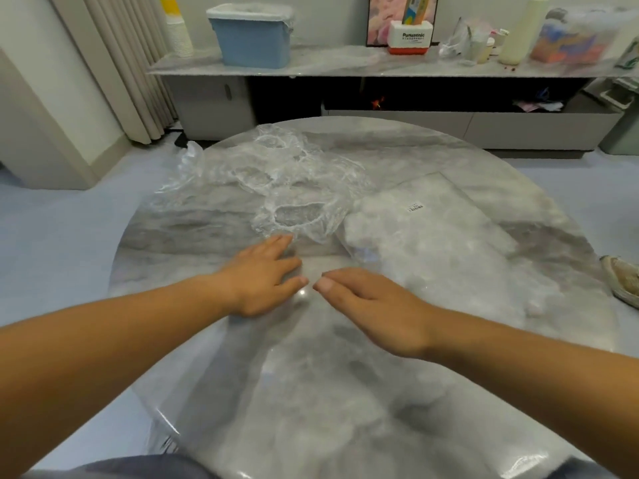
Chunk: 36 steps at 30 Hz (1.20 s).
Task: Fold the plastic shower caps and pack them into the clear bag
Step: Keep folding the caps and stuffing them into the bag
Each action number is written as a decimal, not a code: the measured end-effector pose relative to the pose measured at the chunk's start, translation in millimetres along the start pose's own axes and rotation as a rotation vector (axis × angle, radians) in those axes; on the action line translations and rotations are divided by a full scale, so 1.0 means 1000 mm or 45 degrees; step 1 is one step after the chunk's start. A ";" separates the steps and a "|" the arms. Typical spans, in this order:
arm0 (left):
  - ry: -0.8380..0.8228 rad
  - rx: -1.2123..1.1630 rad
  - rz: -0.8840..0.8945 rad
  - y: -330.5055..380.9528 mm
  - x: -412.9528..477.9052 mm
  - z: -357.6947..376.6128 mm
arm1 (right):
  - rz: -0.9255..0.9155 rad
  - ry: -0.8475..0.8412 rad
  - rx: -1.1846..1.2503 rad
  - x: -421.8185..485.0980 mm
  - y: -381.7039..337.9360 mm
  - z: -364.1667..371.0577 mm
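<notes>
Caps (276, 174) lay loose, unfolded, heaped on the counter (345, 375) left of the bag (432, 233); we judged most work remained. Our left grip (262, 278) and right grip (373, 305) were released, empty, near the closest cap.

glossy marble-look table (345, 392); thin crinkled clear plastic caps (276, 174); clear plastic bag (449, 236).

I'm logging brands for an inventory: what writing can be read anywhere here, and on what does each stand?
"Panasonic": on the white-and-red box at the back.
Small line under that word: too small to read.
White label on the clear bag: too small to read.
Yellow-and-blue carton standing in that box: print blurred.
Orange-and-blue pack, far right: print blurred.
</notes>
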<state>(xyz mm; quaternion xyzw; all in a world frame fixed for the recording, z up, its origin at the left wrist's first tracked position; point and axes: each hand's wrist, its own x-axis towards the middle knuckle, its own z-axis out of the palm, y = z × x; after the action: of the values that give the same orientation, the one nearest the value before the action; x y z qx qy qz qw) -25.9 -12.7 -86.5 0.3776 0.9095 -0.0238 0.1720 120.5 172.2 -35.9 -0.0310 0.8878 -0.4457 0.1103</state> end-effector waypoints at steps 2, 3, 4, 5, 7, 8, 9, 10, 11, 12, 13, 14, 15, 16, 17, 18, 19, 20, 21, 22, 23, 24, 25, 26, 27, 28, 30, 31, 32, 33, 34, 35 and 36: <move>-0.011 -0.006 -0.030 -0.006 0.003 0.000 | 0.016 -0.118 -0.037 0.015 0.007 0.012; -0.008 0.006 -0.039 -0.009 0.005 0.001 | 0.050 -0.158 -0.095 0.020 0.014 0.015; -0.004 0.015 -0.047 -0.013 0.008 0.001 | 0.102 -0.178 -0.179 0.025 0.018 0.015; -0.006 0.004 -0.052 -0.015 0.010 0.001 | 0.159 -0.167 -0.258 0.028 0.020 0.013; -0.007 -0.050 -0.052 -0.017 0.012 -0.001 | 0.197 -0.105 -0.314 0.034 0.024 0.009; 0.005 -0.067 -0.041 -0.017 0.012 -0.002 | 0.200 -0.070 -0.322 0.037 0.027 0.007; 0.017 -0.065 -0.026 -0.016 0.012 -0.002 | 0.201 -0.043 -0.333 0.040 0.031 0.005; 0.029 -0.045 -0.010 -0.016 0.007 -0.001 | 0.207 -0.034 -0.366 0.043 0.034 0.003; 0.048 -0.016 0.013 -0.015 0.003 0.000 | 0.204 -0.013 -0.411 0.045 0.038 0.001; 0.061 0.013 0.039 -0.014 -0.004 0.002 | 0.184 0.016 -0.472 0.045 0.041 -0.002; 0.060 0.032 0.067 -0.011 -0.013 0.004 | 0.156 0.055 -0.535 0.044 0.043 -0.004; 0.049 0.046 0.092 -0.009 -0.024 0.006 | 0.115 0.098 -0.599 0.042 0.042 -0.004; 0.039 0.063 0.114 -0.006 -0.037 0.007 | 0.041 0.155 -0.630 0.038 0.040 -0.003; 0.032 0.080 0.138 -0.002 -0.050 0.009 | -0.070 0.221 -0.643 0.033 0.038 -0.001; 0.030 0.096 0.166 0.001 -0.064 0.012 | -0.206 0.282 -0.658 0.027 0.034 0.003; 0.032 0.108 0.194 0.004 -0.077 0.016 | -0.346 0.315 -0.666 0.020 0.028 0.008; 0.034 0.113 0.226 0.009 -0.092 0.019 | -0.477 0.313 -0.666 0.012 0.023 0.012; 0.040 0.109 0.260 0.014 -0.104 0.022 | -0.583 0.275 -0.671 0.006 0.021 0.017; 0.048 0.107 0.293 0.019 -0.117 0.024 | -0.649 0.198 -0.668 -0.002 0.019 0.023; 0.058 0.106 0.322 0.024 -0.130 0.027 | -0.661 0.083 -0.664 -0.009 0.016 0.028; 0.071 0.108 0.354 0.027 -0.138 0.028 | -0.618 -0.048 -0.668 -0.015 0.016 0.032; 0.078 0.109 0.387 0.027 -0.147 0.031 | -0.546 -0.176 -0.669 -0.020 0.016 0.037; 0.076 0.098 0.425 0.025 -0.153 0.033 | -0.477 -0.280 -0.672 -0.025 0.017 0.040; 0.067 0.062 0.464 0.023 -0.156 0.035 | -0.419 -0.356 -0.669 -0.029 0.019 0.042; 0.048 0.006 0.496 0.020 -0.157 0.036 | -0.380 -0.404 -0.663 -0.032 0.022 0.042; 0.025 -0.060 0.519 0.017 -0.157 0.038 | -0.354 -0.431 -0.662 -0.036 0.024 0.041; -0.025 -0.121 0.537 0.012 -0.150 0.039 | -0.328 -0.446 -0.679 -0.042 0.029 0.038; -0.042 -0.106 0.535 0.011 -0.147 0.037 | -0.323 -0.448 -0.680 -0.045 0.032 0.037; -0.046 -0.086 0.532 0.011 -0.143 0.037 | -0.320 -0.440 -0.678 -0.047 0.036 0.036; -0.048 -0.063 0.530 0.011 -0.141 0.038 | -0.334 -0.420 -0.685 -0.050 0.038 0.035; -0.050 -0.044 0.530 0.010 -0.139 0.038 | -0.384 -0.377 -0.710 -0.051 0.041 0.035; -0.047 -0.027 0.538 0.010 -0.137 0.038 | -0.455 -0.315 -0.754 -0.053 0.044 0.035; -0.035 -0.013 0.548 0.010 -0.135 0.038 | -0.522 -0.250 -0.798 -0.055 0.046 0.035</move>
<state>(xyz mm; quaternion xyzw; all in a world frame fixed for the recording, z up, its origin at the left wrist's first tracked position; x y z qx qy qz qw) 81.3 -103.7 -77.0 0.5619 0.8056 0.0127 0.1875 183.6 181.1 -83.7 -0.2826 0.9416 -0.1605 0.0886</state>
